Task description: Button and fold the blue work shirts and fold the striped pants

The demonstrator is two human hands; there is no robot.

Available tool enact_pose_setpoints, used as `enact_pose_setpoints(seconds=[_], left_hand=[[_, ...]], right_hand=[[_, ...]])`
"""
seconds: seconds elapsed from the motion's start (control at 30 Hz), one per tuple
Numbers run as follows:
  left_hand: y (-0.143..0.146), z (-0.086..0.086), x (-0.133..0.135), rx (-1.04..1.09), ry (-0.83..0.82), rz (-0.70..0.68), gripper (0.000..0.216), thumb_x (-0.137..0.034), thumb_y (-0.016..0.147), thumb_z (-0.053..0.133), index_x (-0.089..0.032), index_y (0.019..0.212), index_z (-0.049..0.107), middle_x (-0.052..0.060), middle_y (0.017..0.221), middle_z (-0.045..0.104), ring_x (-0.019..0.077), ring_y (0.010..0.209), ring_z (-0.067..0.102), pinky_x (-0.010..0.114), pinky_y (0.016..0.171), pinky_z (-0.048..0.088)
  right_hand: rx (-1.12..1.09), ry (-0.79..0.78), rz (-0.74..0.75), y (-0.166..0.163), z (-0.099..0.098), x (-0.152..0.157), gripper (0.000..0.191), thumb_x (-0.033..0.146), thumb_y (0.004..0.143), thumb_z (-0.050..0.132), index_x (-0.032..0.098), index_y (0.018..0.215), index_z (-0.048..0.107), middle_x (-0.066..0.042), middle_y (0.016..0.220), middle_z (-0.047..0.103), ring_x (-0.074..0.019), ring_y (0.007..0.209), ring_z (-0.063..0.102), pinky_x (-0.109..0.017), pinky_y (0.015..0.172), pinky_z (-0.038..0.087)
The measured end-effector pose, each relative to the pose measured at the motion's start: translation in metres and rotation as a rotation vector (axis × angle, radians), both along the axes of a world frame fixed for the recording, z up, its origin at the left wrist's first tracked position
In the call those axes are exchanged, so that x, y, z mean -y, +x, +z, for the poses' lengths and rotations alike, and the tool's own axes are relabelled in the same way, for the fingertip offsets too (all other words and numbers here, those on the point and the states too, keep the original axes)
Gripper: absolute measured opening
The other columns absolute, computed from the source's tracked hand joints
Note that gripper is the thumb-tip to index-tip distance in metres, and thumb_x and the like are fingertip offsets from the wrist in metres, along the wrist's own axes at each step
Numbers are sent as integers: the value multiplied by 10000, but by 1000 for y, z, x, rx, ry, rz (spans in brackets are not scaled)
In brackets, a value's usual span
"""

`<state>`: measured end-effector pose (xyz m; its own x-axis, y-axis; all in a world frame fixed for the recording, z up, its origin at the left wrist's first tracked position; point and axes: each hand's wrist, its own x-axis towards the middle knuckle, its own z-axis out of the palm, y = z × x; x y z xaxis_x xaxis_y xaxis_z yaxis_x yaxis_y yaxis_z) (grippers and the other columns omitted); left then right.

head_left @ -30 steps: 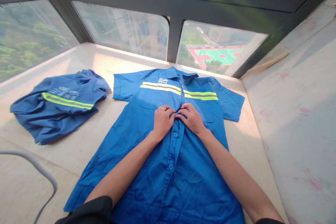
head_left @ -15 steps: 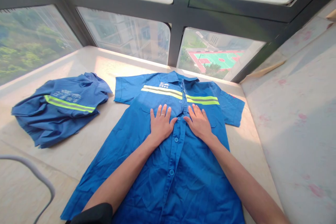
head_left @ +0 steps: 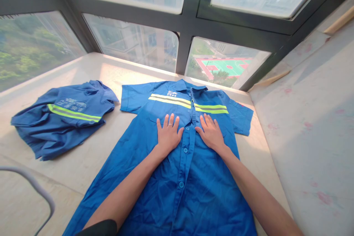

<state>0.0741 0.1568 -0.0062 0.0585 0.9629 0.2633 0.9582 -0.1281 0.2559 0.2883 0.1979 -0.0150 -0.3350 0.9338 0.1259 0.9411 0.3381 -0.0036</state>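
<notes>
A blue short-sleeved work shirt (head_left: 155,177) lies spread face up, its collar toward the window and its lower end toward me. Yellow-and-grey reflective stripes cross its chest, and a row of buttons runs down the front. My left hand (head_left: 168,132) rests flat on the shirt left of the button line, fingers spread, a ring on one finger. On the other side of the placket, my right hand (head_left: 210,132) lies palm down on the cloth, fingers stretched out. Neither hand grips anything.
A second blue shirt (head_left: 66,118), crumpled, with a similar stripe, lies at the left on the pale sill (head_left: 110,66). A grey cable (head_left: 35,184) curves in at the lower left. Dark window frames (head_left: 124,11) stand behind, and a flower-patterned wall (head_left: 309,129) bounds the right.
The camera view has shifted slightly, so the scene sits a little lower. Both hands stay flat on the shirt in nearly the same spots.
</notes>
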Motion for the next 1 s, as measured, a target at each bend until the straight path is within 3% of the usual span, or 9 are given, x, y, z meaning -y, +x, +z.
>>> enact_pose_setpoints(seconds=[0.23,0.43,0.53,0.63,0.77,0.87,1.0], left_hand=[[-10,1,1,-41,-38,30,599,-560,961,405,-264,1480,447,138,1566,392,378,1469,272,726,1141,54],[-14,1,0,-61,-53,43,679,-588,958,385,-212,1524,370,165,1571,373,371,1476,259,720,1142,62],[-13,1,0,-63,-48,53,668,-583,957,396,-210,1511,393,172,1561,388,365,1474,269,696,1150,94],[-20,8,-4,-38,-32,26,610,-554,967,398,-201,1459,468,178,1505,470,352,1429,367,638,1141,219],[-56,23,-23,50,-15,71,517,-442,1011,313,-151,1358,561,179,1324,636,293,1268,564,463,1039,421],[-92,25,-39,-23,38,131,516,-418,998,337,-128,1373,540,195,1469,507,317,1439,366,505,1127,315],[-131,20,-51,-35,-168,86,502,-395,964,380,-142,1369,533,179,1521,448,308,1446,354,510,1149,284]], right_hand=[[-27,-12,-7,0,1,1,656,538,1021,277,120,1511,402,-164,1581,353,-312,1464,315,-511,1175,242],[-26,-18,-31,0,2,3,651,531,1022,281,120,1512,401,-163,1582,353,-314,1467,309,-510,1176,243],[-29,-21,-29,0,2,3,657,540,1020,283,123,1514,398,-167,1582,350,-309,1471,303,-511,1175,243],[-22,-29,-32,-1,3,3,670,554,1019,267,122,1514,398,-171,1584,345,-307,1471,304,-510,1177,237],[-11,-34,-34,-1,2,3,679,561,1019,258,115,1510,403,-172,1585,342,-310,1470,305,-504,1177,235],[-12,-24,-29,-1,2,3,683,565,1019,255,113,1510,401,-177,1584,342,-313,1470,305,-505,1177,232],[-20,-13,-27,-1,0,3,684,566,1018,259,112,1506,408,-173,1586,338,-317,1468,308,-511,1174,238]])
